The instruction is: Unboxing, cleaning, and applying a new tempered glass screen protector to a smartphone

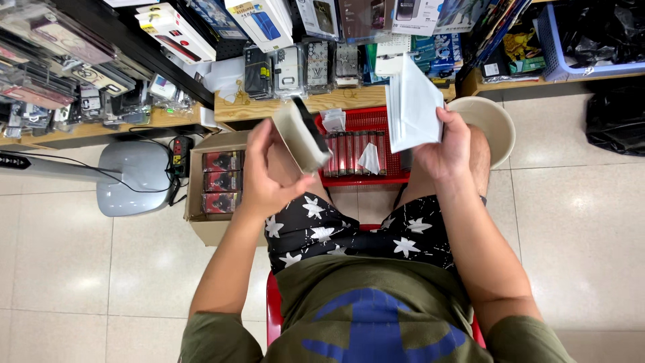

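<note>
Basket (363, 119) holding upright red packs (353, 153).

floor tiles (578, 222): glossy | basket (363, 121): plastic | shelf (282, 106): wood

At centre frame the left hand (265, 176) holds a beige box (300, 136) with a black edge; the right hand (447, 151) holds white sleeves (412, 107). Below are black shorts (356, 232) patterned with white stars, and an olive shirt (376, 312) with a blue print. Upper centre sits a red basket (366, 121).
</note>
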